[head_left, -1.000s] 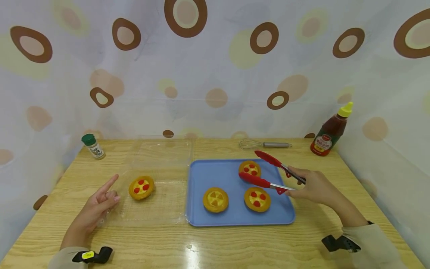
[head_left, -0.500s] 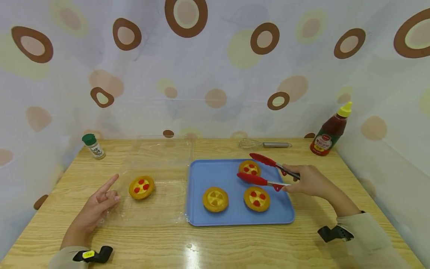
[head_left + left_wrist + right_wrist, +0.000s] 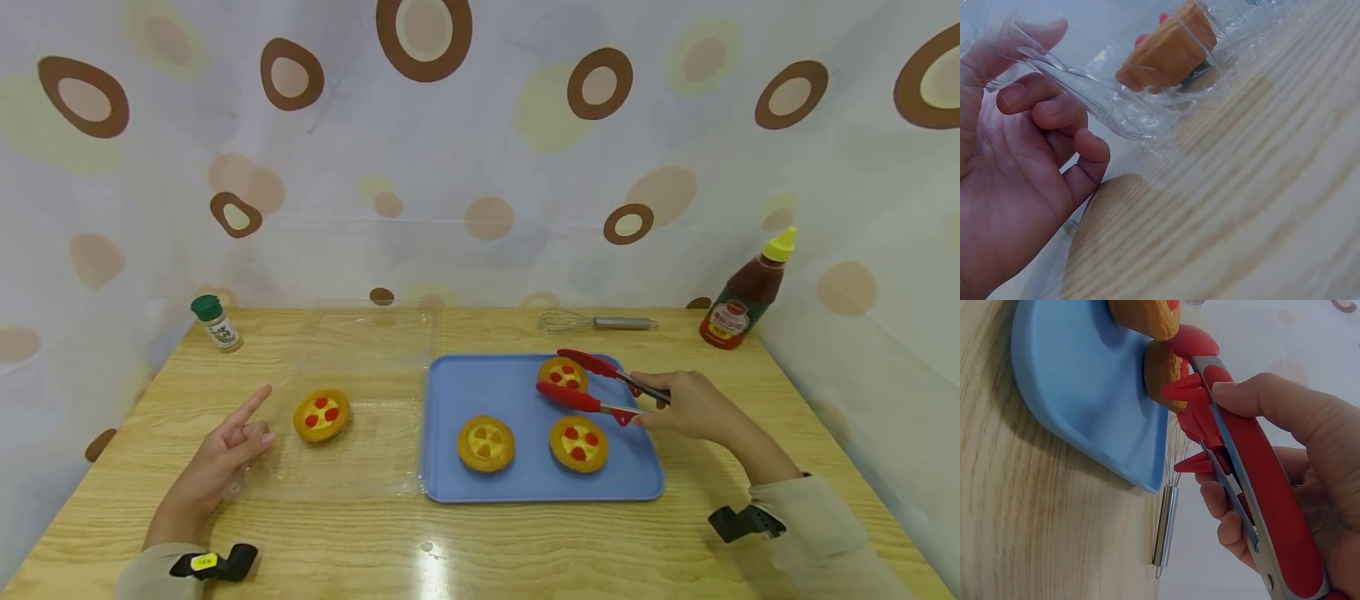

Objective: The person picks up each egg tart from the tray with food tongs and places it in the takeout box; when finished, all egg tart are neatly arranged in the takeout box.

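Observation:
My right hand [image 3: 693, 406] grips a pair of red-tipped tongs [image 3: 573, 397], its thumb along the red handle [image 3: 1260, 481] in the right wrist view. The spread tips lie on either side of the far tart [image 3: 562, 377], overlapping its edges. That tart, a second one with red toppings [image 3: 578, 444] and a plain yellow one [image 3: 486, 444] sit on a blue tray [image 3: 450, 383]. On the left, my left hand [image 3: 225, 458] pinches the near-left rim of a clear plastic container [image 3: 1085, 87], index finger stretched out. One red-topped tart [image 3: 321, 415] lies inside it.
The container's clear lid [image 3: 367, 337] lies folded back behind it. A green-capped shaker [image 3: 217, 323] stands at the back left. A whisk [image 3: 596, 322] lies behind the tray, and a yellow-capped sauce bottle [image 3: 747, 292] stands back right. A patterned cloth [image 3: 480, 167] hangs behind the table.
The right hand has moved the tongs a little left and lower, bringing their tips about the far tart. The left hand keeps its place at the container. The head view has shifted slightly.

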Available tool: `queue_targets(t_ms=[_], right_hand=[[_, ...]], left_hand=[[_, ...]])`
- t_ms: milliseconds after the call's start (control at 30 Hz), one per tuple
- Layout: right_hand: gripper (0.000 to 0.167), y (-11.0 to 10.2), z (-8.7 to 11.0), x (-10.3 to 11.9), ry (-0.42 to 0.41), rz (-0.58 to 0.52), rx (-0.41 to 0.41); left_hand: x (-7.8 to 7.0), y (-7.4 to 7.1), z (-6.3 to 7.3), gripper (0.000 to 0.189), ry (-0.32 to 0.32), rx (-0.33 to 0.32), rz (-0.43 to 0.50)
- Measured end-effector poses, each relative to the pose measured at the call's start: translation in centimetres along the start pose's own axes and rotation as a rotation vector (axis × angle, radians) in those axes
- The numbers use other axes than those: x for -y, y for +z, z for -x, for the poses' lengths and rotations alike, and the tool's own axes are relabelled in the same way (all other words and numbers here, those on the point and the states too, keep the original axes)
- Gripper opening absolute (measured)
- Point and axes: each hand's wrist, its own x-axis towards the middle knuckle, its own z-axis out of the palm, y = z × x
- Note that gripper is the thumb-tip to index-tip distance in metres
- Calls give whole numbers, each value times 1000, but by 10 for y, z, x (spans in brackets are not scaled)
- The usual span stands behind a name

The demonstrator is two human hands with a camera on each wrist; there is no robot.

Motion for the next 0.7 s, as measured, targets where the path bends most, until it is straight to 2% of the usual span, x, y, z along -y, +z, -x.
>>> queue_targets(t_ms=[267, 533, 700], right_hand=[[69, 4, 0, -6, -10, 2, -14], [68, 3, 3, -2, -9, 2, -30], [68, 4, 4, -4, -13, 2, -45]], left_hand=[[4, -2, 0, 68, 27, 12, 6], [1, 0, -1, 69, 6, 9, 23], [0, 1, -1, 70, 20, 22, 41]])
